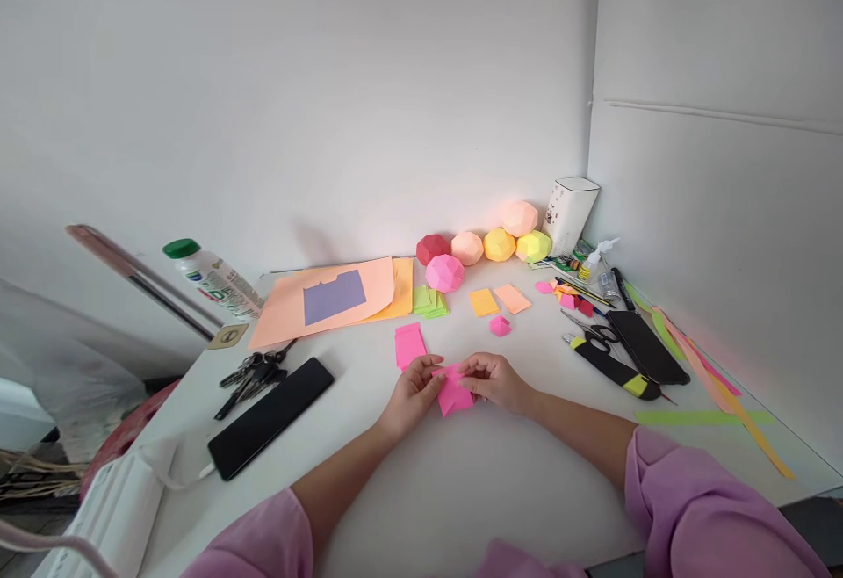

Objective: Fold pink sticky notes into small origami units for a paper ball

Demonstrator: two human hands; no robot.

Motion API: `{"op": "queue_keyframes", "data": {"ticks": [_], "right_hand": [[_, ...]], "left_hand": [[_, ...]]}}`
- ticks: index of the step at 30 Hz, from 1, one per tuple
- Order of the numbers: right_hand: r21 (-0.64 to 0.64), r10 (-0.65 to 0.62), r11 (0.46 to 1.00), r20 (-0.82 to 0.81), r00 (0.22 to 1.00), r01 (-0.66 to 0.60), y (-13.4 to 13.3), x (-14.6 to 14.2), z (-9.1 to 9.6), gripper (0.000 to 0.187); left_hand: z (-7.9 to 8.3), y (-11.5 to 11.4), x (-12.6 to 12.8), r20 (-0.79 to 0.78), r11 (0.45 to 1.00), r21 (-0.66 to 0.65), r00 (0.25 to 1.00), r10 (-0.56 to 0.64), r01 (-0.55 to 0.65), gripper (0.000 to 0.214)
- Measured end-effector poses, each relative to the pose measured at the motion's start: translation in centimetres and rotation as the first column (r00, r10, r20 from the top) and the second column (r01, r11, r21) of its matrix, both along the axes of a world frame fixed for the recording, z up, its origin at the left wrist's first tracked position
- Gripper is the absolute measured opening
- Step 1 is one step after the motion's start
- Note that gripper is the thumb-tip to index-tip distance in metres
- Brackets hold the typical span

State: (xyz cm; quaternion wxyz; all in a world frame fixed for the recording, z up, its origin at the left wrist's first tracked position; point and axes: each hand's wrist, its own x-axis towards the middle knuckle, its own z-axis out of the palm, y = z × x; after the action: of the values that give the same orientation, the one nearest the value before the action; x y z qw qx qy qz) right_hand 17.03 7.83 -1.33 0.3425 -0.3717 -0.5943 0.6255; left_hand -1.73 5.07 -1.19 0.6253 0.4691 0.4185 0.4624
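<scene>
Between my two hands is a folded piece of pink paper [454, 395], creased and held just above the white table [527, 481]. My left hand [416, 392] pinches its left edge between thumb and fingers. On the opposite side, my right hand [495, 380] grips the upper right edge, its fingertips partly hiding the paper. Just beyond my left hand lies a stack of pink paper pieces [409, 345]. A small folded pink paper unit [500, 326] rests beyond my right hand.
Faceted paper balls [445, 273] line the wall. Scissors [596, 332], a utility knife [612, 369] and a black case [649, 348] lie right, beside paper strips [704, 418]. A black phone [271, 418], keys [255, 376], peach sheets [280, 310] and a bottle [217, 278] occupy the left.
</scene>
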Motion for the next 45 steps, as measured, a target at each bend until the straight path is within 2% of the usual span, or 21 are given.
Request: {"op": "queue_keyframes", "data": {"ticks": [5,9,14,18,24,27,33,39,45], "right_hand": [[0.013,0.022,1.000,0.036,0.999,-0.022,-0.1,0.0,0.2,0.045],[0.025,0.093,0.995,0.082,0.992,-0.095,-0.1,0.1,0.5,0.027],[0.048,0.095,0.994,0.109,0.989,-0.101,0.0,0.2,0.6,0.026],[0.032,0.133,0.990,0.097,0.986,-0.137,0.0,0.2,0.8,0.024],[0.079,0.139,0.986,0.126,0.982,-0.150,0.0,0.2,1.1,0.027],[0.091,0.123,0.986,0.143,0.982,-0.137,0.0,0.2,1.2,0.028],[0.088,0.098,0.990,0.154,0.983,-0.113,0.0,0.3,1.3,0.029],[0.091,0.115,0.988,0.113,0.987,-0.126,0.0,0.4,0.8,0.028],[0.059,0.131,0.989,0.041,0.991,-0.133,0.0,0.3,0.5,0.029]], "left_hand": [[0.0,0.1,0.0,0.059,1.000,-0.019,0.998,0.005,-0.004,0.039],[-0.1,0.2,-0.1,0.091,1.000,-0.010,0.996,-0.022,0.023,0.038],[-0.4,0.3,0.0,0.097,0.998,0.037,0.994,0.054,-0.058,0.033],[-0.7,0.3,0.0,0.028,0.993,0.078,0.996,0.087,-0.089,0.030],[-1.0,0.0,-0.2,-0.124,0.991,0.134,0.992,-0.005,0.022,0.038],[-1.1,-0.1,-0.1,-0.145,0.984,0.172,0.989,-0.024,0.049,0.040],[-1.2,-0.3,0.3,-0.043,0.954,0.280,0.992,0.122,-0.105,0.025],[-0.8,-0.5,-0.2,-0.241,0.932,0.360,0.969,0.062,0.029,0.017],[-0.9,-0.6,-0.4,-0.282,0.924,0.373,0.959,0.026,0.085,0.031]]}}
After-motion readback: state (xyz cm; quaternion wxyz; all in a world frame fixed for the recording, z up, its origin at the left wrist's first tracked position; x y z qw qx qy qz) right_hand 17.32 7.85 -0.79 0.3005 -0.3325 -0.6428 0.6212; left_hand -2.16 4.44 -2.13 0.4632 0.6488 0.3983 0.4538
